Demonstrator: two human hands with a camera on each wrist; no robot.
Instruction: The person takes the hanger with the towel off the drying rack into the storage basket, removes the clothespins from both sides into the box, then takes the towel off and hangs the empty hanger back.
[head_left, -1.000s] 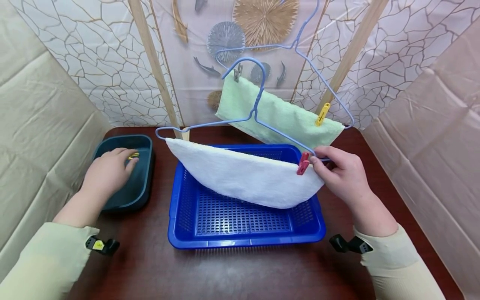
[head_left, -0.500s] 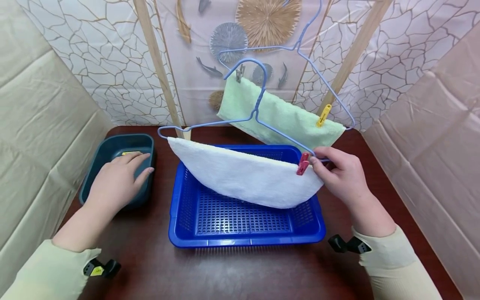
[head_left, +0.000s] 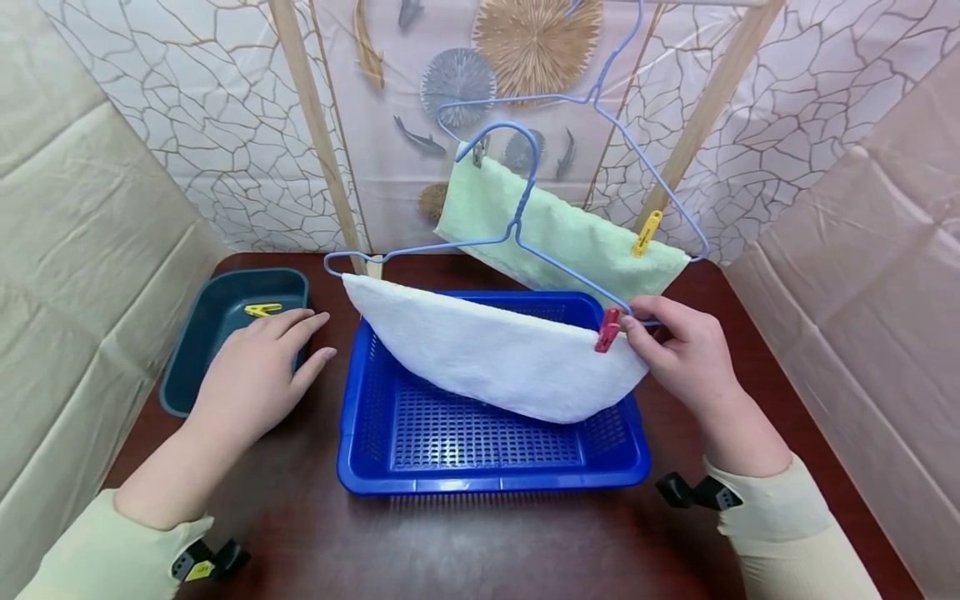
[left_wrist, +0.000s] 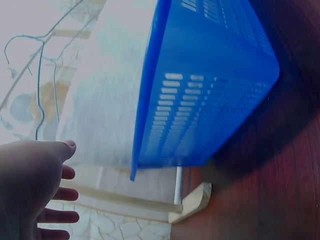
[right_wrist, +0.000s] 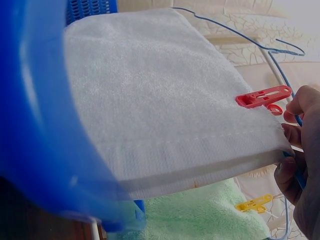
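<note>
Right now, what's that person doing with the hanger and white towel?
The person's right hand holds one end of a blue hanger with a white towel on it, over a blue basket. A red clip grips the towel near that hand; the far end shows none. The left hand holds nothing, near a dark tray with a yellow clip inside. Behind, a green towel hangs on another hanger.

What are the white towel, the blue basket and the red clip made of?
White towel: fluffy, matte cloth, maybe cotton; its fuzzy surface shows up close.
Blue basket: most likely plastic, with a glossy rim and molded-looking holes.
Red clip: probably plastic too, bright and evenly colored.
</note>
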